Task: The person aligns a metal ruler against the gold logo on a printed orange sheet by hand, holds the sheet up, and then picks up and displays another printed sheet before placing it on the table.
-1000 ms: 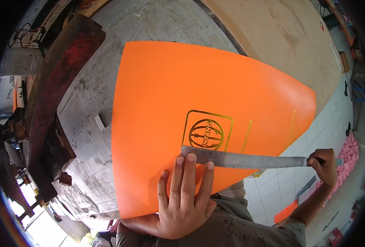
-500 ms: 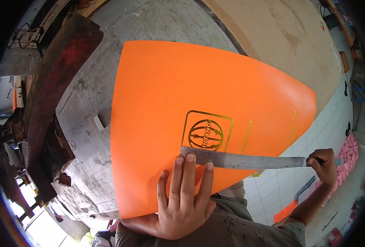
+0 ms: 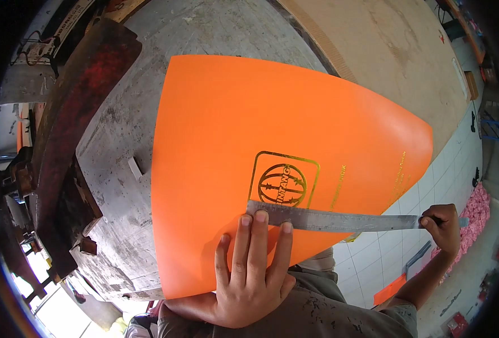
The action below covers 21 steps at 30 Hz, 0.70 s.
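Note:
A large orange sheet [image 3: 221,124] with gold lettering and a framed globe-like emblem lies on the grey worktable. Across its lower part runs a long metal ruler [image 3: 339,221], its left end over the emblem's lower edge and its right end beyond the sheet. My left hand [image 3: 255,281] is palm down with fingers stretched and spread. Its fingertips press on the ruler near the left end. Out past the sheet's right edge, my right hand [image 3: 442,225] is closed round the ruler's other end.
The grey worktable [image 3: 114,135] carries a small pale scrap [image 3: 135,167] left of the sheet. A dark, red-stained metal machine part [image 3: 86,84] stands at the left. A tan board [image 3: 396,62] lies at the upper right, and a pink pile [image 3: 477,203] is on the tiled floor.

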Each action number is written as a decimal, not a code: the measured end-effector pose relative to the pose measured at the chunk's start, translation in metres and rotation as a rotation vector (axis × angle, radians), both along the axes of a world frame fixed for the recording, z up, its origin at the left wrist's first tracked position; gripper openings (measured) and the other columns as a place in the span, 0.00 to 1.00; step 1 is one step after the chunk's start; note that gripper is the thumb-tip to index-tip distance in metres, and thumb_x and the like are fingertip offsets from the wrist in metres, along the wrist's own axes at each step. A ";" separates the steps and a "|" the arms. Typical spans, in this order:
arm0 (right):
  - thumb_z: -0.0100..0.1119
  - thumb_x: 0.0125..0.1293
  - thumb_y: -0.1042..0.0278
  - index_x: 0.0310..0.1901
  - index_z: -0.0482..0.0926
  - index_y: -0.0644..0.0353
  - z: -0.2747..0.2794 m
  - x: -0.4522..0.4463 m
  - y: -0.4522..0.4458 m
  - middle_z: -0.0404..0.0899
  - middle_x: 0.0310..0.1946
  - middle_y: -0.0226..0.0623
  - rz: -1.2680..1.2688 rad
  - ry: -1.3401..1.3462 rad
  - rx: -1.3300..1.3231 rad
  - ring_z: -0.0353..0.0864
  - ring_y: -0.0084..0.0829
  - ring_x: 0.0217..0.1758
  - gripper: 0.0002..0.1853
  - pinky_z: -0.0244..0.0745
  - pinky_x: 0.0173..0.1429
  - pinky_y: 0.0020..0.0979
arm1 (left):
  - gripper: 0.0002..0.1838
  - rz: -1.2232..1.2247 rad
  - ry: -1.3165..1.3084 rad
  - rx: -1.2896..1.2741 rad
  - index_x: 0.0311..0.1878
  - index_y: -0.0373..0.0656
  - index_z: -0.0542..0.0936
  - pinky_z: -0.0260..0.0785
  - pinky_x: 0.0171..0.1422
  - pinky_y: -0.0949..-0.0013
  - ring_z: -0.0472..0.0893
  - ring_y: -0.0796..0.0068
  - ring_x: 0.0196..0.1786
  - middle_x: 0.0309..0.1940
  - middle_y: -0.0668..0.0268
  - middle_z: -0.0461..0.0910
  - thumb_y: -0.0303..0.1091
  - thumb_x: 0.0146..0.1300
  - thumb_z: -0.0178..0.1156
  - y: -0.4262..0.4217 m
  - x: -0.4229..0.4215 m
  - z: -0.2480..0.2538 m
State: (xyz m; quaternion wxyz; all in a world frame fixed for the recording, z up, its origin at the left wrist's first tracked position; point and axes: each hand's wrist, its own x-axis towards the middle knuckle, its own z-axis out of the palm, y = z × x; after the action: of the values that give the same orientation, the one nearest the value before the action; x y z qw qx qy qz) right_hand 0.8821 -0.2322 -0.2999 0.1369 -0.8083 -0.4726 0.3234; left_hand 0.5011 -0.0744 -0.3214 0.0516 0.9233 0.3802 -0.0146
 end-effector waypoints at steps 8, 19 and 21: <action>0.67 0.61 0.54 0.22 0.80 0.68 0.000 0.000 0.000 0.77 0.15 0.38 0.005 -0.008 -0.011 0.73 0.27 0.17 0.22 0.63 0.25 0.28 | 0.28 -0.015 -0.049 0.005 0.62 0.44 0.80 0.65 0.65 0.40 0.73 0.46 0.68 0.65 0.45 0.71 0.41 0.64 0.41 0.001 0.000 -0.001; 0.68 0.61 0.52 0.22 0.78 0.66 -0.002 0.005 -0.005 0.75 0.14 0.36 -0.008 -0.038 0.160 0.71 0.26 0.16 0.23 0.60 0.23 0.29 | 0.30 0.069 -0.164 -0.163 0.65 0.45 0.78 0.63 0.68 0.47 0.72 0.49 0.69 0.67 0.49 0.70 0.46 0.62 0.49 0.011 0.004 0.015; 0.68 0.61 0.52 0.22 0.78 0.65 0.002 0.006 0.001 0.74 0.14 0.35 -0.002 -0.057 0.157 0.70 0.26 0.16 0.23 0.59 0.23 0.29 | 0.30 0.069 -0.166 -0.169 0.66 0.45 0.78 0.61 0.70 0.47 0.71 0.50 0.70 0.68 0.49 0.70 0.47 0.62 0.50 0.018 0.008 0.017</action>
State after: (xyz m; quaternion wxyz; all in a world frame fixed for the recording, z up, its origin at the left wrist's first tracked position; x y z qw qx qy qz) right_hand 0.8885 -0.2316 -0.2982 0.1864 -0.8044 -0.4996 0.2619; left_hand 0.5091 -0.0565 -0.3047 0.1612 0.9001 0.4035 0.0317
